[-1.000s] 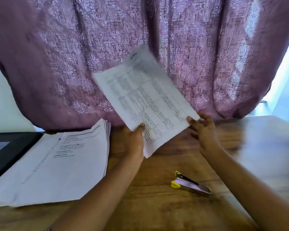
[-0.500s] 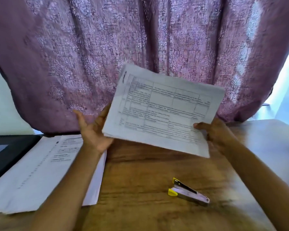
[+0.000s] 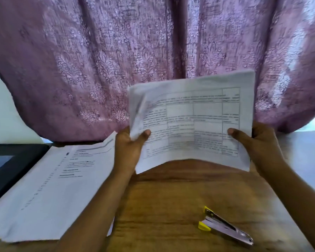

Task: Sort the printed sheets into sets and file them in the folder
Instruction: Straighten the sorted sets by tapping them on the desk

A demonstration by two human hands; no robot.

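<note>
Behind the desk (image 3: 171, 206) hangs a big purple curtain (image 3: 116, 60) with a flower pattern, and it fills most of what I see. I hold a set of printed sheets (image 3: 198, 124) up in the air over the far part of the desk, in front of the curtain. Its long side goes from left to right. The printed side faces me, and it shows a grid of boxes with small blurry words. The top leans away from me, and the bottom edge bends up in the middle.

My left hand (image 3: 129, 144) pinches the left edge, with the thumb on the front and the fingers hidden behind. Near that thumb the pages curl and spread apart a bit. My right hand (image 3: 258, 142) pinches the right edge the same way, thumb on the front.

On my left a pile of sheets (image 3: 53, 188) lies flat on the desk, and my left arm crosses over its near corner. Left of the pile, partly under it, is the black folder (image 3: 11, 164). A stapler (image 3: 224, 228) with yellow tips lies on the desk near me, between my arms and closer to the right one. It touches no paper.

The desk is brown wood with dark lines. A white wall shows at the left, and bright light comes in at the far right.
</note>
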